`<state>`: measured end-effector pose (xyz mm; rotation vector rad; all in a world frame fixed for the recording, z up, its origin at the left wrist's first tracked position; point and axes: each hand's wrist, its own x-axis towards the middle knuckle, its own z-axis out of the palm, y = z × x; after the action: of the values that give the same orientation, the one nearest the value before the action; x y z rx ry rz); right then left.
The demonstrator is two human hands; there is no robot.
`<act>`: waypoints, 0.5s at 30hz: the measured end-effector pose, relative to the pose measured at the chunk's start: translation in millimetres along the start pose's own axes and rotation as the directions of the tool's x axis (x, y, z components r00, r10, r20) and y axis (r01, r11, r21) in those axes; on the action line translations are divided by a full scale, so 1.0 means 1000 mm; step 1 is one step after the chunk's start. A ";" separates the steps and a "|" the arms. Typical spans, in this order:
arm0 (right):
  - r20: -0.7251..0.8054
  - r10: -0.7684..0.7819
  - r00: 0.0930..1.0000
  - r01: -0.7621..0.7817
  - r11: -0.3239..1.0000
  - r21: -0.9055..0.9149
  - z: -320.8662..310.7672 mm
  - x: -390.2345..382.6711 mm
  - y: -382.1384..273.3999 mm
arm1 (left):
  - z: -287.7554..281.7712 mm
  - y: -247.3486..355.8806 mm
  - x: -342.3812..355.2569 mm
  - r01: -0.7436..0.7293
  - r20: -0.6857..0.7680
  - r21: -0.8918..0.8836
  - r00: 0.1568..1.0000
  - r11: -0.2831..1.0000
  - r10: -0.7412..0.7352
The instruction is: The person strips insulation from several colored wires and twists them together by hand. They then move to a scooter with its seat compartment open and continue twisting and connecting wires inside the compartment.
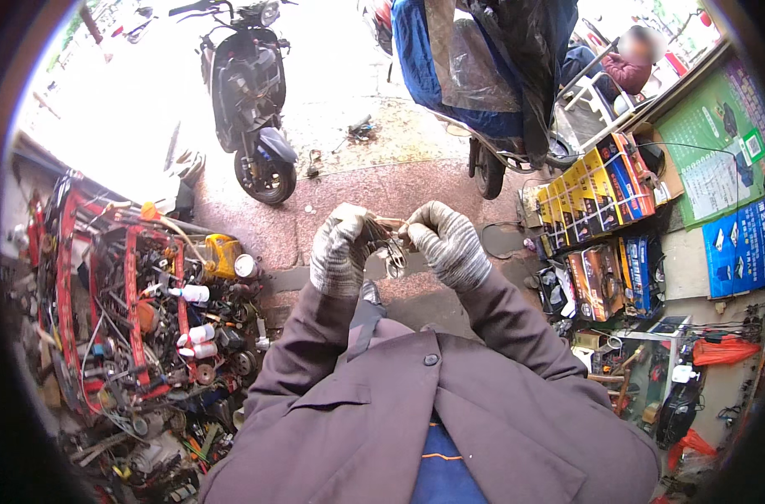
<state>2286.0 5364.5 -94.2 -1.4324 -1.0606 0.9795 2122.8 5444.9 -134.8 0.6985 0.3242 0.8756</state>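
Both of my hands wear grey and white knit gloves and meet in front of my chest. My left hand is closed round a small bundle of thin wires, dark and brownish, with pale loops dangling below. My right hand pinches an end of the same bundle between thumb and fingers. The glove hides part of the bundle, and its far ends are too small to make out.
At left stands a red metal rack crammed with tools, bottles and parts. An electric scooter and a covered three-wheeler stand ahead. Stacked boxes line the right, near a glass case. A person sits far right.
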 end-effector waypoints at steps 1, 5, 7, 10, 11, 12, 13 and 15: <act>0.012 -0.005 1.000 0.005 1.000 0.004 -0.004 0.022 -0.004 | -0.002 0.009 0.026 0.005 0.012 0.001 1.000 1.000 -0.005; -0.004 0.045 0.999 -0.044 0.992 0.122 -0.017 0.096 -0.016 | 0.000 0.038 0.106 0.022 -0.040 0.024 0.999 0.999 -0.021; -0.037 -0.040 0.999 0.043 0.996 0.082 -0.022 0.134 -0.020 | -0.001 0.051 0.139 0.041 -0.079 0.080 0.996 0.996 -0.034; -0.050 -0.029 0.998 0.033 0.995 0.099 -0.029 0.187 -0.020 | -0.012 0.068 0.190 0.077 -0.006 0.095 0.997 0.992 -0.077; -0.006 -0.034 0.999 0.035 0.984 0.175 -0.035 0.204 -0.019 | -0.015 0.071 0.206 0.103 -0.021 0.074 0.995 0.992 -0.102; 0.014 0.000 1.000 -0.002 0.984 0.179 -0.040 0.220 -0.018 | -0.019 0.073 0.218 0.132 -0.044 0.064 0.991 0.989 -0.129; 0.060 -0.063 0.996 0.048 0.974 0.222 -0.045 0.237 -0.016 | -0.021 0.075 0.231 0.154 -0.062 0.060 0.987 0.986 -0.151; 0.065 -0.049 0.997 0.036 0.982 0.185 -0.051 0.272 -0.015 | -0.018 0.079 0.259 0.123 -0.059 0.122 0.991 0.985 -0.116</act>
<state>2406.8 5613.9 -80.3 -1.2278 -1.0194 1.0742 2225.0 5691.8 -90.0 0.7658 0.4665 0.7647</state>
